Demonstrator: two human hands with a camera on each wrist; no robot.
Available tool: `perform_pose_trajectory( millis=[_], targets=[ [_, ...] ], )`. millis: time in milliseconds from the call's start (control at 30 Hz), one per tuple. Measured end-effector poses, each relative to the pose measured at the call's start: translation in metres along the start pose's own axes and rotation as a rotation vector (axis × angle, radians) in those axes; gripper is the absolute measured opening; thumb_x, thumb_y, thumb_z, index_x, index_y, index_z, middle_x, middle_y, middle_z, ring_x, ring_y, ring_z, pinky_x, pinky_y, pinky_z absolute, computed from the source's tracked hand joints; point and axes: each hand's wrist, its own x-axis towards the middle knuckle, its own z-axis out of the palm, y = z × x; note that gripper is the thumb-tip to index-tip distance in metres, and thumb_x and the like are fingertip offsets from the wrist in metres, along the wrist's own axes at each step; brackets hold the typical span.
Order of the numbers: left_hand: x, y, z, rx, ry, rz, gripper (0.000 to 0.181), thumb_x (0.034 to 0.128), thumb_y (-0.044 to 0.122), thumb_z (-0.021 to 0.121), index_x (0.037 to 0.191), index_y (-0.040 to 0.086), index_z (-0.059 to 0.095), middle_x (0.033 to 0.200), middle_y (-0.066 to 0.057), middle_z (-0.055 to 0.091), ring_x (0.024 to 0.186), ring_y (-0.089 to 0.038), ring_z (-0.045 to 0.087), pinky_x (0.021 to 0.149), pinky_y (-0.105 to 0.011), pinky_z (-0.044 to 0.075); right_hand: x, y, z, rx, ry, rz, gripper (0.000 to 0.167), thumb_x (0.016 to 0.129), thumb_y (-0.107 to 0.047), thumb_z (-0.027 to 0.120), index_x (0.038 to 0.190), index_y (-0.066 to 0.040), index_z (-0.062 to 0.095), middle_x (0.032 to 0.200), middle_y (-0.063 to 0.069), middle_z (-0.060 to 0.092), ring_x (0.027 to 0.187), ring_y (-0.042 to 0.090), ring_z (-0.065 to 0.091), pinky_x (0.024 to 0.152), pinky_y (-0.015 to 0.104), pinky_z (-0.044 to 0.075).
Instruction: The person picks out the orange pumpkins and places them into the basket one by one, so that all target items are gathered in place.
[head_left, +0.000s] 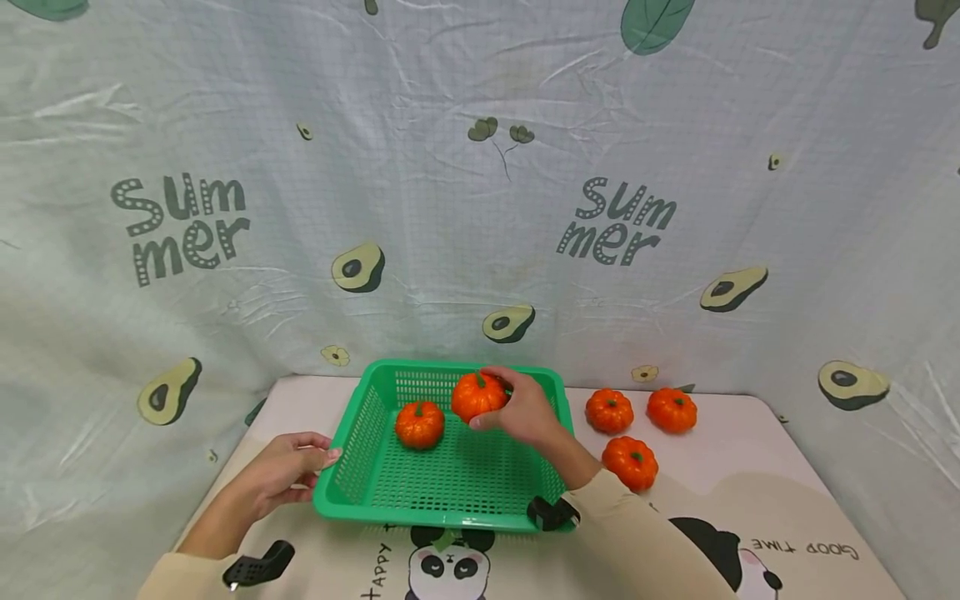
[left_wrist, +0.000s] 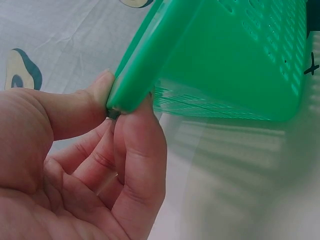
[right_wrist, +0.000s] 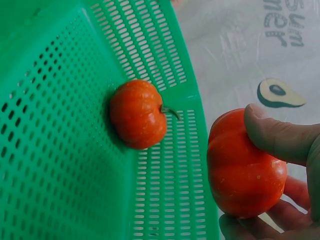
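A green plastic basket stands on the table, one small orange pumpkin resting inside at its back left. Above the basket's back part, my right hand grips a second pumpkin between thumb and fingers. That held pumpkin also shows in the right wrist view, with the thumb over its top and fingers beneath. My left hand pinches the basket's left rim; in the left wrist view the thumb and index finger clasp the rim.
Three more pumpkins lie on the table right of the basket: one near it, one farther right, one closer to the front. A printed cloth hangs behind the table. Panda drawings mark the tabletop.
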Motion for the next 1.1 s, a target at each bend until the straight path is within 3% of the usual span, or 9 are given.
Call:
perform_pose_trajectory(
  millis=[1100],
  targets=[
    [0.003, -0.004, -0.001, -0.024, -0.023, 0.028, 0.03, 0.102, 0.022, 0.067, 0.12, 0.0, 0.056, 0.079, 0.0, 0.063, 0.069, -0.016, 0.056, 0.062, -0.032, 0.054, 0.02, 0.008, 0.022, -0.007, 0.028, 0.006, 0.08, 0.072, -0.012, 0.095, 0.143, -0.01, 0.059, 0.14, 0.017, 0.063, 0.118, 0.035, 0.064, 0.093, 0.049, 0.057]
  ],
)
